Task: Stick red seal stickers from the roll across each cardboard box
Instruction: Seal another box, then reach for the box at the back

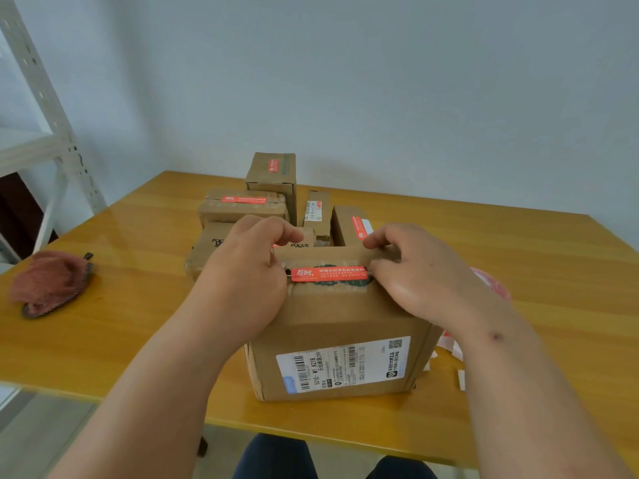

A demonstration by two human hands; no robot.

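As both hands (pixel 242 271) (pixel 428 274) press, red sticker (pixel 329 274) across box (pixel 339 326), yellow table (pixel 138 288)

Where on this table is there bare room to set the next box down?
Bare patches: table between the cloth and the near box, and the far right beyond the right hand. Crowded: the sealed boxes behind, and the roll and paper scraps right of the near box.

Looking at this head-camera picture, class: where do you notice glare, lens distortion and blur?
Head view: soft glare streaks the glossy yellow table at left; the wide lens bows the table's edges and tilts the metal shelf; the red sticker on the near box is fairly sharp, while the right hand and the sticker roll behind it look smeared.
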